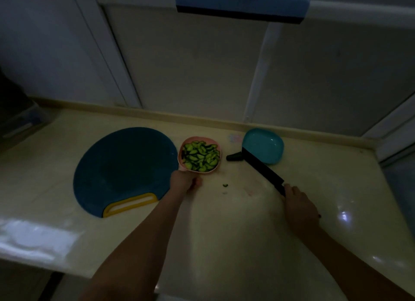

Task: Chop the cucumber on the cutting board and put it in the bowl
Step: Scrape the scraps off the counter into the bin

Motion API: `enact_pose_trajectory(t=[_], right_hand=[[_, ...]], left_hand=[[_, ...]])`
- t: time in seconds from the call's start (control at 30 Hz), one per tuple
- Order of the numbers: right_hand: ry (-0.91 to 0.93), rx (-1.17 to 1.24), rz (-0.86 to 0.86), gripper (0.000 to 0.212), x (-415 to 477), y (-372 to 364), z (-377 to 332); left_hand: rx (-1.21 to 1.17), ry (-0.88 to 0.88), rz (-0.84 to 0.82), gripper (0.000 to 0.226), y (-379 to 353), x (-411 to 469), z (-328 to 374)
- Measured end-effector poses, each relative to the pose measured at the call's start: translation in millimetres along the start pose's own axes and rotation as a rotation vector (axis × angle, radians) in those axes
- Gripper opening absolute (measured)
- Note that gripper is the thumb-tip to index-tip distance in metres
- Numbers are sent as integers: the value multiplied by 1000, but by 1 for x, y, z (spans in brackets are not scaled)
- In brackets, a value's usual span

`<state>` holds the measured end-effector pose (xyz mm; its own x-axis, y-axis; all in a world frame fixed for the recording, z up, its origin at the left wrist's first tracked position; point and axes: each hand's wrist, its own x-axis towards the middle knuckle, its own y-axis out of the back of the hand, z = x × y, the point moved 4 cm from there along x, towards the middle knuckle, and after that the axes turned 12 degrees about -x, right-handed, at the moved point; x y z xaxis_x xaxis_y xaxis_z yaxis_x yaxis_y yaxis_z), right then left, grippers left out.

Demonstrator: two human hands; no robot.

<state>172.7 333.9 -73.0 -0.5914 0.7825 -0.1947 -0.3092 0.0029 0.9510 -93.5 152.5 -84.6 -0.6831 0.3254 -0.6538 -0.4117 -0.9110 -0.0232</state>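
Left arm stretched forward, left hand (pixel 184 181) curled on the near rim of the pink plastic bowl (pixel 191 140), which is full of chopped green cucumber slices (pixel 199 158). Right hand (pixel 297 203) grips a black-bladed knife (pixel 261 167), its tip beside a dark cucumber stub (pixel 233 156) on the cream bench (pixel 224 222).

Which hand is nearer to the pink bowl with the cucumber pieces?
Left. The left hand is at the near rim of the pink bowl. The right hand grips the knife, well apart to the bowl's right and closer to the person.

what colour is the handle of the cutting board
Yellow handle on a dark blue cutting board; head view.
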Motion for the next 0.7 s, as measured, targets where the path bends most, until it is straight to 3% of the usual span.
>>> enact_pose_trajectory(t=[0.1, 0.27, 0.47, 0.7], right_hand=[[-24, 46, 71, 35, 15, 6, -11], [17, 189, 122, 38, 49, 9, -20], [140, 224, 185, 36, 58, 9, -18], [114, 192, 124, 38, 24, 6, -7]], left_hand=[[-252, 55, 32, 7, -1, 6, 5], [-420, 85, -29, 16, -3, 0, 6], [-273, 74, -50, 12, 10, -21, -1], [-134, 99, -111, 8, 17, -57, -39]])
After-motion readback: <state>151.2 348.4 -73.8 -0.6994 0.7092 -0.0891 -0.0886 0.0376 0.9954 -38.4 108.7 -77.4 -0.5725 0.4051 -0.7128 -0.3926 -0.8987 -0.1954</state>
